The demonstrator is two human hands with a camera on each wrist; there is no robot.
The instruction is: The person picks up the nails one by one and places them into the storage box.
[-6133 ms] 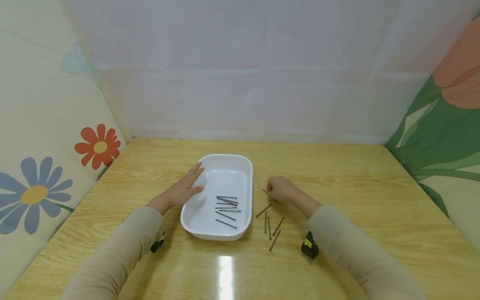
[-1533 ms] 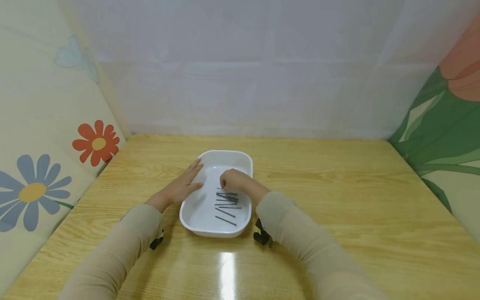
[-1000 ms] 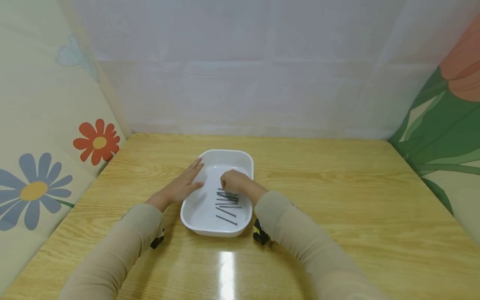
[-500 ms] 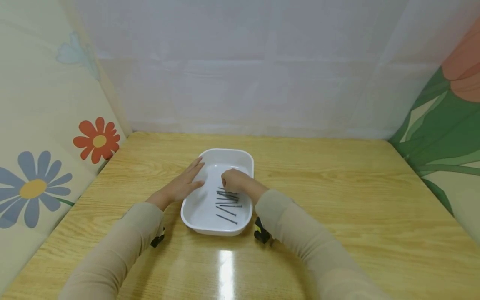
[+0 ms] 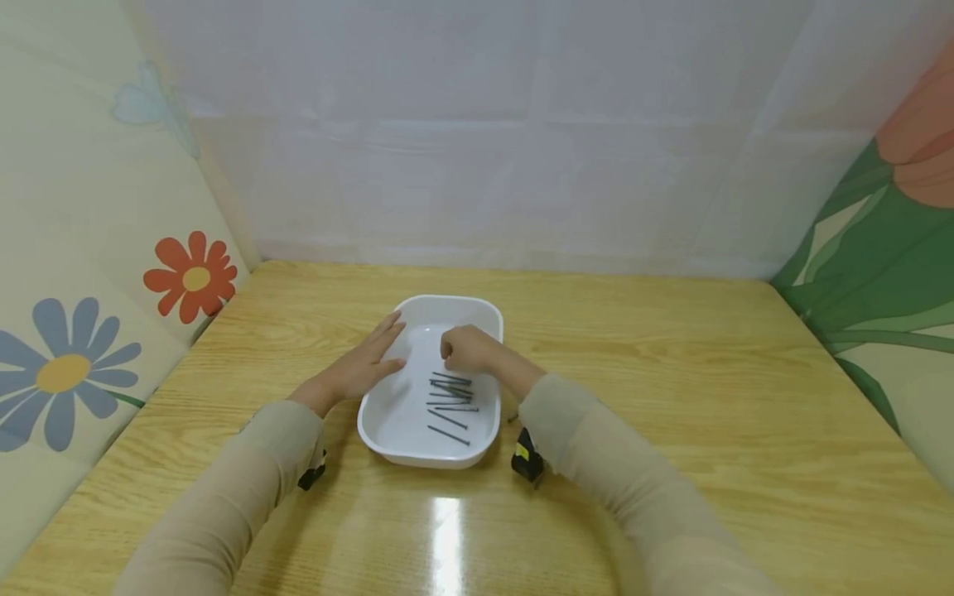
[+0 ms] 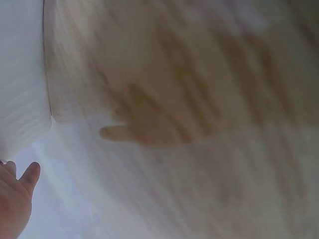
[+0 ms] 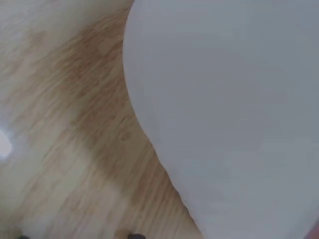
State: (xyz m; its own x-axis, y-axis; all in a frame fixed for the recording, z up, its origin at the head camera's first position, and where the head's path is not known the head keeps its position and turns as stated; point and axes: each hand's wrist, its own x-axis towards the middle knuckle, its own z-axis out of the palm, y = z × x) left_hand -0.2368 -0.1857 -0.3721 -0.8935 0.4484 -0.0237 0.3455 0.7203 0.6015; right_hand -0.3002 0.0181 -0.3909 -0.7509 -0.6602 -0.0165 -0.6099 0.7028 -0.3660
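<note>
A white tray point(image 5: 380, 439) stands on the table, and several dark nails point(image 5: 450, 432) lie roughly side by side across its floor. My left hand point(image 5: 358, 370) rests on the tray's left rim with its fingers straight and spread; it also shows in the left wrist view as a hand point(image 6: 15, 204) at the lower left. Over the right half of the tray, just beyond the topmost nail, is my right hand point(image 5: 471, 349). Its fingers are curled, and no nail shows between them. The tray's outer side point(image 7: 224, 109) fills much of the right wrist view.
On the wooden table point(image 5: 671, 356), a nail end point(image 5: 512, 418) shows between the tray and my right sleeve. Dark nail ends point(image 7: 135, 236) also appear at the bottom of the right wrist view. A white cloth point(image 5: 484, 165) hangs behind the table.
My right hand came from the nails on the table into the tray and let go of a nail at the top of the row. It has just lifted slightly. My left hand has stayed put.
</note>
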